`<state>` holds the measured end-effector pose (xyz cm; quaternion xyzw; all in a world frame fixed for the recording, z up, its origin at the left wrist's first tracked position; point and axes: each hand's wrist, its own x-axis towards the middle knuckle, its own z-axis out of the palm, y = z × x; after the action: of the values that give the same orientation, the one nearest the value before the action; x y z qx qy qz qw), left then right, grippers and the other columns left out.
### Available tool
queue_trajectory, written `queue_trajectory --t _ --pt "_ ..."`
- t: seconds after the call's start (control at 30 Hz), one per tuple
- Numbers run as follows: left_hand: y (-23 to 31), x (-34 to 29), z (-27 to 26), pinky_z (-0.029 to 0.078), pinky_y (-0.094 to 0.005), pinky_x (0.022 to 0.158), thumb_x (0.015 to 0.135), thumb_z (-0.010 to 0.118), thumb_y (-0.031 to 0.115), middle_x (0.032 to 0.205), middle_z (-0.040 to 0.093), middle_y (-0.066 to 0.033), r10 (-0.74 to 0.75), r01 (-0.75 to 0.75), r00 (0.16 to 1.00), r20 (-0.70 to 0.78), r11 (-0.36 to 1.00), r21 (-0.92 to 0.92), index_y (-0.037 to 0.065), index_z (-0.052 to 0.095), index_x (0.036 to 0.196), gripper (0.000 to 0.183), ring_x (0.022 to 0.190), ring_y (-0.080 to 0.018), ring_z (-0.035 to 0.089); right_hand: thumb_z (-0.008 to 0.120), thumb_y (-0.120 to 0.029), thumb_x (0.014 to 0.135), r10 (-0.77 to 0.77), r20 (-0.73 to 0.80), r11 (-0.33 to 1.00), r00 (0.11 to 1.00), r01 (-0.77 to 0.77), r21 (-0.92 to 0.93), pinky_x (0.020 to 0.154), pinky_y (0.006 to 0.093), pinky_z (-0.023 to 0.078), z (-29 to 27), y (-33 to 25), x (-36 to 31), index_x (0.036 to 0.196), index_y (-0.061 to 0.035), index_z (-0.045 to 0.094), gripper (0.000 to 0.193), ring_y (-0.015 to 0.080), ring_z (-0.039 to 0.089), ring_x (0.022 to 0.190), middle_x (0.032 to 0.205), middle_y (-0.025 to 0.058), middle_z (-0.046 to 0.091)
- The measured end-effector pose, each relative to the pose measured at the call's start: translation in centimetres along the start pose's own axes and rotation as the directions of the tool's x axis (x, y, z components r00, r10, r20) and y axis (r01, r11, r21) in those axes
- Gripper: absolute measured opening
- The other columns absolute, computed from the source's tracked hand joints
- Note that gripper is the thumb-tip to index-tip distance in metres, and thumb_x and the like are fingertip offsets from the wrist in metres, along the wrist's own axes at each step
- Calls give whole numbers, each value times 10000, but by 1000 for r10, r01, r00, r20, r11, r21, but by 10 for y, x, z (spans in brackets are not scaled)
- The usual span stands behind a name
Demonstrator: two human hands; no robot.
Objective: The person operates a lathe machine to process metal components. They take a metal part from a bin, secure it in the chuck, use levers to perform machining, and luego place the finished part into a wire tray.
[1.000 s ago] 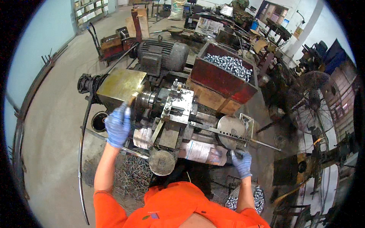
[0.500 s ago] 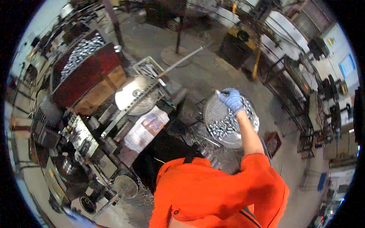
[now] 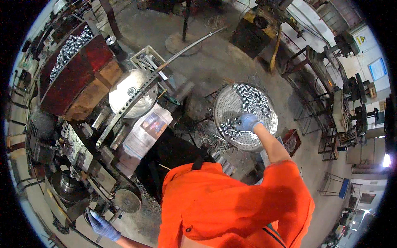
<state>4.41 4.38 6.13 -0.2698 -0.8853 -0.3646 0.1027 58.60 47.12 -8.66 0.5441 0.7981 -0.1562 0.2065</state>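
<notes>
My right hand (image 3: 250,122), in a blue glove, is over a round perforated metal tray (image 3: 224,101). Its fingers are closed at a small heap of short shiny metal cylinders (image 3: 230,129), seemingly pinching one; the fingertips are partly hidden. A larger heap of the same pieces (image 3: 253,99) lies along the tray's far right part. At the lower left, my left hand (image 3: 102,226), also gloved in blue, has its fingers curved about a dark handle (image 3: 87,217) beside a machine with a round metal chuck (image 3: 68,182).
A red bin (image 3: 84,70) full of metal pieces stands far left. Before it sit a shiny round disc (image 3: 124,97), a perforated bar (image 3: 129,103) slanting across it, and a printed sheet (image 3: 144,134). A small red box (image 3: 291,141) stands right of the tray. Metal scraps litter the floor.
My right hand has moved from the tray's far part nearer to me, down to the small heap. The left hand has come further into view and bent round the dark handle. The whole view has shifted.
</notes>
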Motion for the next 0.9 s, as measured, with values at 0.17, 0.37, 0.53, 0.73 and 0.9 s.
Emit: queue_trajectory --t 0.17,0.37,0.53,0.73,0.9 --pt "9 -4 3 318 -223 476 939 493 290 759 570 -1 -48 48 998 36 999 14 53 573 1198 360 539 -61 370 585 -491 745 -28 119 1000 993 28 -1 788 409 479 4 1 23 856 -63 697 456 345 614 853 876 184 651" --pt "2 -7 2 338 -235 465 935 503 284 817 633 -45 -35 35 997 67 999 -5 22 579 1177 365 527 -71 398 604 -508 730 -16 -31 997 999 18 81 847 381 460 -9 -12 8 910 -80 699 474 328 605 907 892 191 651" --pt "3 -8 1 359 -234 464 933 508 274 827 639 -50 5 -6 999 46 1000 10 4 591 1151 357 534 -78 428 594 -517 738 -110 -70 990 991 115 76 878 394 447 -2 -21 17 1018 -84 660 520 345 594 941 1045 197 616" --pt "6 -11 -1 378 -228 489 929 516 264 875 649 -64 -76 79 992 101 996 -30 -20 590 1136 359 581 -83 468 571 -522 754 -9 -39 1000 999 10 27 836 401 465 -6 -47 39 987 -51 658 533 347 603 925 982 186 635" --pt "-5 -18 -7 361 -224 490 932 514 261 841 631 -46 -45 46 997 59 999 -12 -21 581 1147 361 601 -75 451 584 -525 744 44 -96 986 994 -28 167 837 386 471 0 -55 36 957 -63 677 517 327 611 912 965 178 648"
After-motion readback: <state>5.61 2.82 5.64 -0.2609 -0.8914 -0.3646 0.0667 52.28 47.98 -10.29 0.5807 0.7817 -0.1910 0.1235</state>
